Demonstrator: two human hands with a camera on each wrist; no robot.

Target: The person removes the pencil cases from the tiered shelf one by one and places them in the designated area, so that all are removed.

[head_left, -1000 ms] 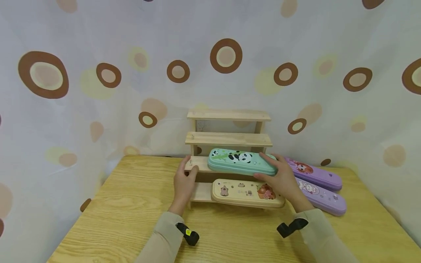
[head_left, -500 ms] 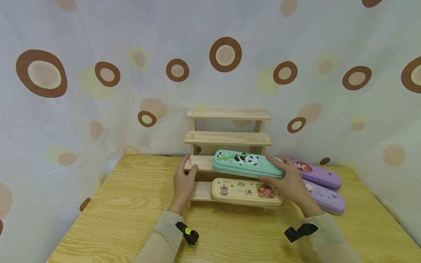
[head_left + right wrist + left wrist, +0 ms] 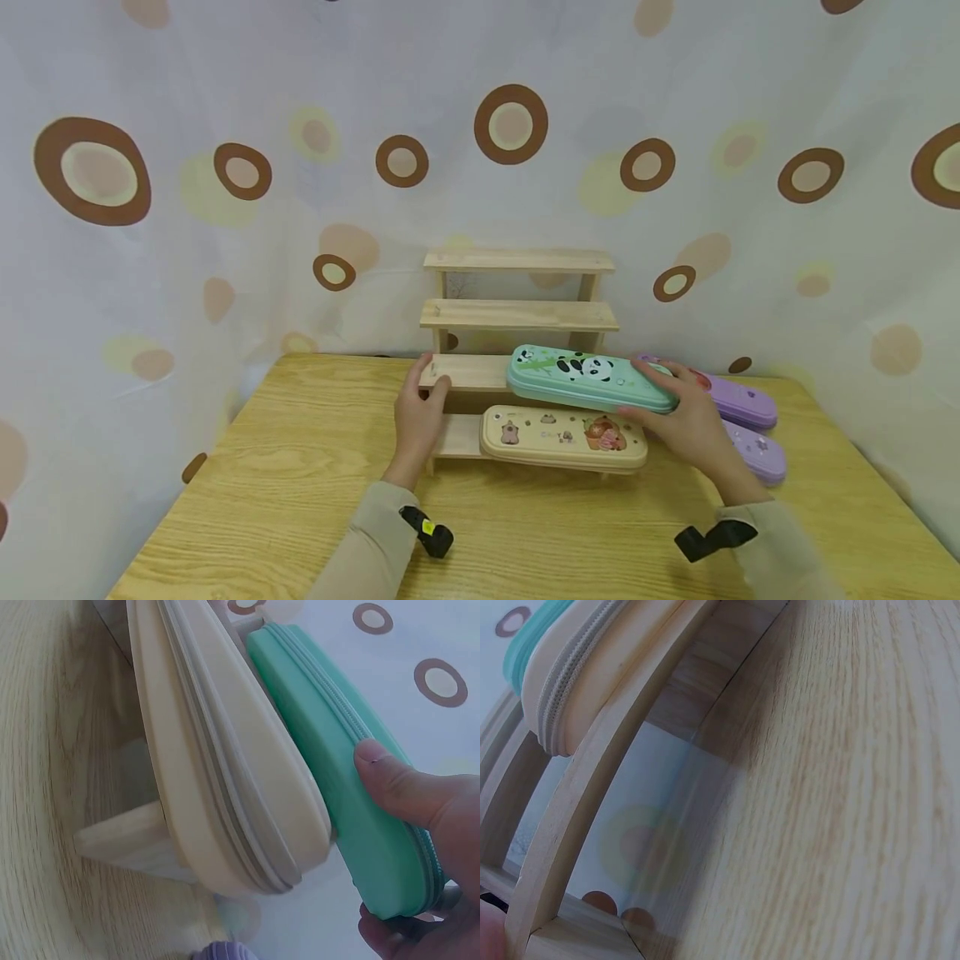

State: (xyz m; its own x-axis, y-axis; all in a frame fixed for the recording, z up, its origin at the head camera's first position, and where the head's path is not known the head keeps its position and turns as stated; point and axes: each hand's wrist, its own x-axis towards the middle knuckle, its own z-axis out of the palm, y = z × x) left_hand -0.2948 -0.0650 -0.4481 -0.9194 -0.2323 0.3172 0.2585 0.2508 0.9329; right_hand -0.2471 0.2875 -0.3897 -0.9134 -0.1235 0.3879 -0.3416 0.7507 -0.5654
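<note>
My right hand (image 3: pixel 693 421) grips the right end of a mint green zippered pencil case (image 3: pixel 585 377) printed with pandas. In the right wrist view the thumb lies along the zipper of that green case (image 3: pixel 337 750), with fingers curled beneath its end. The case is slightly tilted, its right end past the side of a stepped wooden rack (image 3: pixel 517 313). My left hand (image 3: pixel 418 425) holds the left side of the rack at its second step from the bottom. A cream pencil case (image 3: pixel 564 438) with animal and cake pictures lies on the lowest step, also seen from below in the left wrist view.
Two purple pencil cases, one behind (image 3: pixel 746 402) and one in front (image 3: pixel 757 450), lie on the wooden table (image 3: pixel 300 483) to the right, partly behind my right hand. A spotted cloth (image 3: pixel 337 100) hangs behind the rack.
My right hand has moved right with the mint green pencil case, whose left end has drawn away from the rack's left side. The left hand has stayed in place.
</note>
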